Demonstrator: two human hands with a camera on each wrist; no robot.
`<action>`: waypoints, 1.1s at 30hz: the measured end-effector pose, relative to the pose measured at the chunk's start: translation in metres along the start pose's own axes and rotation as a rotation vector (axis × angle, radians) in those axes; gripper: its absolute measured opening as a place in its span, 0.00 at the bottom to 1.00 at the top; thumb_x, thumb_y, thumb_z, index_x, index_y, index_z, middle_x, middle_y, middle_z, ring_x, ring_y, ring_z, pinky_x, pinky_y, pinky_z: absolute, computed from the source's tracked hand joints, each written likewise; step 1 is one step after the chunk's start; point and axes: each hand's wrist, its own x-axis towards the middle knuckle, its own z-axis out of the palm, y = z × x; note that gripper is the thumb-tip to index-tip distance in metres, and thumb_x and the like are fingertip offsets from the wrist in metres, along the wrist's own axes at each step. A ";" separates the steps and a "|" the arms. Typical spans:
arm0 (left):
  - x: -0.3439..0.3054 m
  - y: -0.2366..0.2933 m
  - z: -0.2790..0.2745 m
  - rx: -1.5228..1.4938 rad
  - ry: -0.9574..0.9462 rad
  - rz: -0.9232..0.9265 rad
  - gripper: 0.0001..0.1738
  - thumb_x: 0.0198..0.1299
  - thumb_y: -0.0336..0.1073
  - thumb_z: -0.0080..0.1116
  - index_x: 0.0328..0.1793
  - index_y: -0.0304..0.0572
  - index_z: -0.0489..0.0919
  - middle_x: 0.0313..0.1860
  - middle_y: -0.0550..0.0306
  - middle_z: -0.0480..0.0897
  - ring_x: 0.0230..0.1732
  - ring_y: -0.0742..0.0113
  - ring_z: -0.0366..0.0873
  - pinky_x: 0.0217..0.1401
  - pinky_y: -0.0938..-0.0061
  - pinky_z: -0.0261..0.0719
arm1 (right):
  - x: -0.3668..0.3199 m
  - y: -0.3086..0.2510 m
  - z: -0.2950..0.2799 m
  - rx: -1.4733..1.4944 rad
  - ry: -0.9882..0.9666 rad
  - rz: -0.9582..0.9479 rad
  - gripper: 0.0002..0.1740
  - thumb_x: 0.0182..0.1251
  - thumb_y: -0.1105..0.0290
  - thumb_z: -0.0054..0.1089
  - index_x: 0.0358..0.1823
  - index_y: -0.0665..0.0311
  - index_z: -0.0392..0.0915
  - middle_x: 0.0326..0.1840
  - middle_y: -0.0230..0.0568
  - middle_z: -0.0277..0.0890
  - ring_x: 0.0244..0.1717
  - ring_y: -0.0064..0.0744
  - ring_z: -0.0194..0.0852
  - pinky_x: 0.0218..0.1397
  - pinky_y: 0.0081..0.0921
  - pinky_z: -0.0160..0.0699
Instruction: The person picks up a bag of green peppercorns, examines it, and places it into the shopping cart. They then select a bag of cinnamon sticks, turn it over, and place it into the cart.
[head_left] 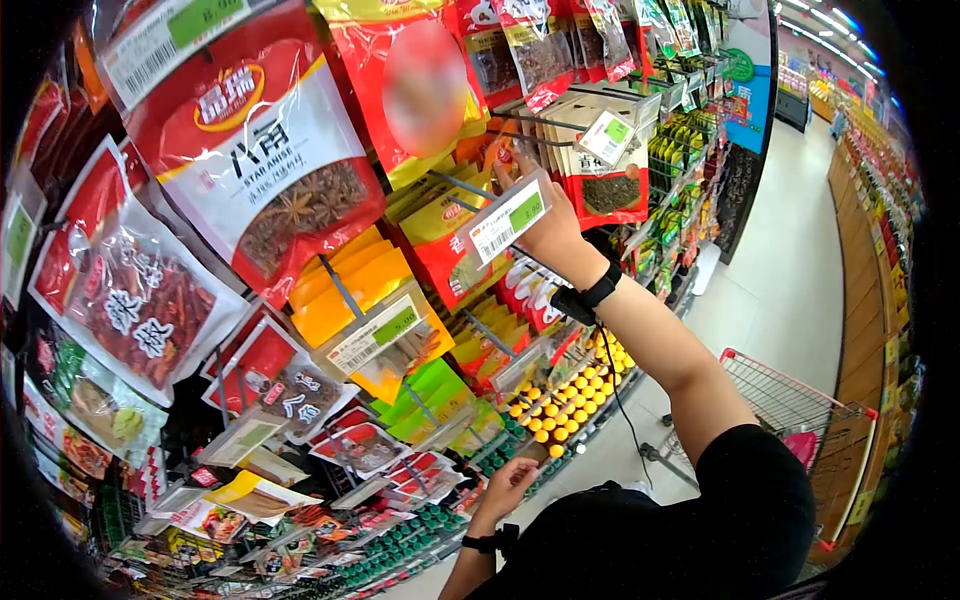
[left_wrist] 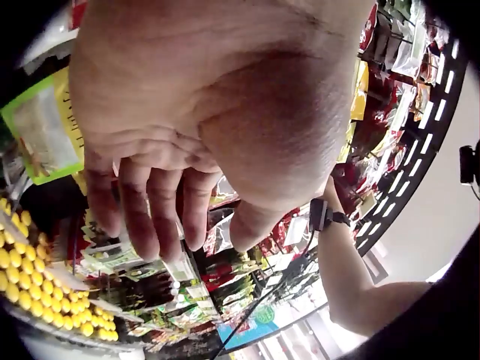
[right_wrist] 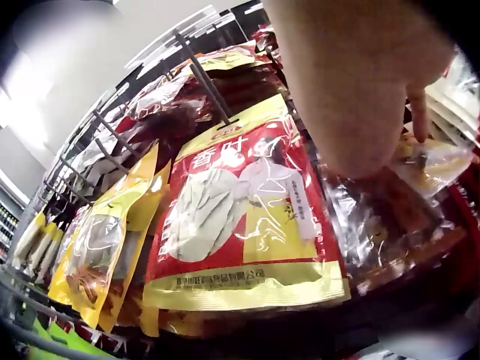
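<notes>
My right hand [head_left: 556, 238] reaches up among hanging spice packets, its fingers partly behind a price tag [head_left: 508, 220]. In the right wrist view, the hand's fingertips lie at a clear and orange packet [right_wrist: 433, 163]; I cannot tell whether they pinch it. Beside that hand, a red and yellow packet of bay leaves [right_wrist: 247, 217] hangs on a metal hook. My left hand [head_left: 508, 486] hangs low near the lower racks, holding nothing. Its fingers are loosely bent, as the left wrist view of the palm [left_wrist: 172, 97] shows.
A large star anise packet [head_left: 255, 160] and a dried chilli packet [head_left: 135, 290] hang at left. Metal hooks with price tags stick out from the rack. Yellow-capped bottles [head_left: 570, 405] stand low down. A shopping cart [head_left: 775, 395] stands in the aisle [head_left: 775, 235] at right.
</notes>
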 end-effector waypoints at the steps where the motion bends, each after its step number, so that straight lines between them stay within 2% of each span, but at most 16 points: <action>1: -0.003 0.003 0.000 -0.026 0.012 -0.013 0.15 0.72 0.40 0.64 0.58 0.39 0.81 0.44 0.63 0.84 0.44 0.76 0.79 0.49 0.78 0.76 | 0.002 -0.002 0.001 -0.008 0.001 -0.013 0.34 0.67 0.64 0.58 0.75 0.62 0.67 0.77 0.56 0.61 0.71 0.54 0.67 0.64 0.43 0.76; 2: -0.007 0.006 0.000 -0.053 0.024 -0.025 0.16 0.72 0.40 0.64 0.58 0.39 0.81 0.44 0.62 0.84 0.44 0.75 0.79 0.49 0.77 0.77 | 0.005 -0.004 0.002 -0.016 0.001 -0.026 0.37 0.67 0.60 0.62 0.77 0.64 0.65 0.74 0.59 0.65 0.67 0.54 0.70 0.59 0.42 0.79; 5: -0.014 0.013 0.002 0.023 0.075 -0.008 0.16 0.72 0.41 0.63 0.58 0.38 0.81 0.43 0.62 0.84 0.45 0.75 0.79 0.51 0.77 0.77 | 0.004 -0.004 0.016 0.027 0.102 -0.055 0.37 0.67 0.60 0.62 0.75 0.66 0.67 0.74 0.59 0.65 0.67 0.54 0.71 0.57 0.40 0.81; 8: -0.019 0.019 0.011 0.044 0.114 -0.019 0.16 0.72 0.41 0.64 0.58 0.39 0.81 0.44 0.61 0.84 0.47 0.74 0.81 0.51 0.76 0.78 | 0.002 -0.003 0.006 0.064 0.014 -0.047 0.36 0.67 0.56 0.59 0.75 0.62 0.66 0.76 0.63 0.61 0.75 0.59 0.61 0.62 0.50 0.78; 9: -0.019 0.018 0.015 0.051 0.124 -0.010 0.16 0.72 0.41 0.64 0.58 0.39 0.81 0.44 0.61 0.84 0.47 0.74 0.81 0.51 0.76 0.79 | 0.000 -0.001 -0.002 0.054 -0.012 -0.070 0.38 0.64 0.52 0.61 0.72 0.64 0.68 0.75 0.64 0.62 0.75 0.58 0.61 0.63 0.50 0.77; 12: -0.016 0.011 0.030 0.022 0.131 -0.020 0.15 0.71 0.40 0.64 0.58 0.40 0.81 0.45 0.60 0.85 0.48 0.73 0.81 0.51 0.75 0.79 | -0.007 0.006 -0.011 0.067 -0.120 -0.047 0.34 0.64 0.54 0.61 0.69 0.63 0.72 0.74 0.64 0.64 0.74 0.57 0.62 0.63 0.49 0.78; 13: -0.013 0.010 0.037 0.003 0.127 -0.028 0.15 0.71 0.40 0.64 0.58 0.40 0.81 0.45 0.60 0.85 0.48 0.73 0.81 0.51 0.75 0.79 | -0.009 0.010 -0.014 0.125 -0.109 -0.030 0.30 0.62 0.56 0.62 0.64 0.61 0.75 0.70 0.59 0.69 0.71 0.53 0.66 0.62 0.47 0.79; 16: -0.004 0.009 0.061 0.025 0.123 -0.038 0.15 0.71 0.39 0.65 0.58 0.41 0.81 0.46 0.60 0.85 0.48 0.72 0.81 0.50 0.75 0.79 | -0.023 0.029 -0.029 0.277 -0.139 -0.054 0.30 0.59 0.61 0.66 0.63 0.64 0.75 0.64 0.52 0.75 0.63 0.54 0.74 0.63 0.45 0.79; 17: 0.001 0.004 0.071 0.058 0.108 0.006 0.15 0.70 0.38 0.65 0.58 0.41 0.81 0.46 0.59 0.85 0.47 0.72 0.81 0.50 0.75 0.79 | -0.028 0.040 -0.035 0.337 -0.129 -0.096 0.26 0.59 0.63 0.65 0.59 0.65 0.77 0.59 0.49 0.79 0.59 0.52 0.78 0.62 0.43 0.80; 20: 0.013 0.020 0.100 0.059 0.053 0.001 0.15 0.69 0.37 0.65 0.58 0.40 0.81 0.45 0.60 0.85 0.46 0.72 0.82 0.50 0.75 0.79 | -0.055 0.063 -0.076 0.427 -0.129 -0.125 0.20 0.60 0.65 0.64 0.53 0.66 0.80 0.53 0.48 0.80 0.57 0.50 0.78 0.59 0.41 0.81; 21: 0.018 0.021 0.110 0.085 0.049 0.038 0.15 0.69 0.37 0.65 0.58 0.40 0.81 0.44 0.60 0.86 0.45 0.72 0.82 0.49 0.75 0.79 | -0.066 0.074 -0.096 0.457 -0.201 -0.112 0.19 0.62 0.64 0.65 0.52 0.65 0.80 0.52 0.48 0.81 0.55 0.50 0.79 0.58 0.41 0.81; 22: 0.023 0.028 0.118 0.092 0.010 -0.048 0.15 0.70 0.37 0.65 0.58 0.40 0.81 0.44 0.59 0.86 0.45 0.72 0.83 0.49 0.75 0.80 | -0.083 0.088 -0.097 0.498 -0.082 -0.119 0.17 0.60 0.64 0.65 0.49 0.63 0.81 0.46 0.45 0.81 0.51 0.50 0.80 0.53 0.41 0.82; 25: 0.039 0.024 0.147 0.134 -0.036 0.011 0.15 0.69 0.38 0.65 0.58 0.40 0.81 0.44 0.58 0.87 0.46 0.72 0.83 0.49 0.75 0.80 | -0.147 0.135 -0.116 0.610 -0.096 0.111 0.14 0.59 0.70 0.65 0.47 0.63 0.82 0.43 0.46 0.81 0.44 0.51 0.81 0.47 0.42 0.83; 26: 0.046 0.009 0.156 0.127 -0.052 0.034 0.15 0.69 0.38 0.65 0.58 0.41 0.81 0.44 0.58 0.86 0.46 0.71 0.83 0.49 0.74 0.80 | -0.176 0.161 -0.114 0.618 -0.150 0.148 0.13 0.60 0.74 0.61 0.47 0.64 0.81 0.45 0.48 0.81 0.44 0.51 0.82 0.47 0.42 0.82; 29: 0.059 0.023 0.183 0.171 -0.138 0.012 0.14 0.69 0.37 0.65 0.57 0.41 0.81 0.44 0.59 0.86 0.45 0.70 0.84 0.49 0.73 0.81 | -0.264 0.223 -0.126 0.694 -0.324 0.453 0.15 0.59 0.79 0.54 0.48 0.67 0.80 0.45 0.52 0.82 0.42 0.49 0.83 0.46 0.39 0.82; 33: 0.078 0.052 0.218 0.245 -0.233 -0.032 0.13 0.69 0.35 0.65 0.56 0.38 0.82 0.46 0.59 0.86 0.47 0.72 0.82 0.53 0.74 0.79 | -0.401 0.295 -0.148 0.506 -0.427 0.744 0.13 0.61 0.78 0.52 0.45 0.69 0.82 0.40 0.52 0.84 0.39 0.50 0.84 0.44 0.40 0.83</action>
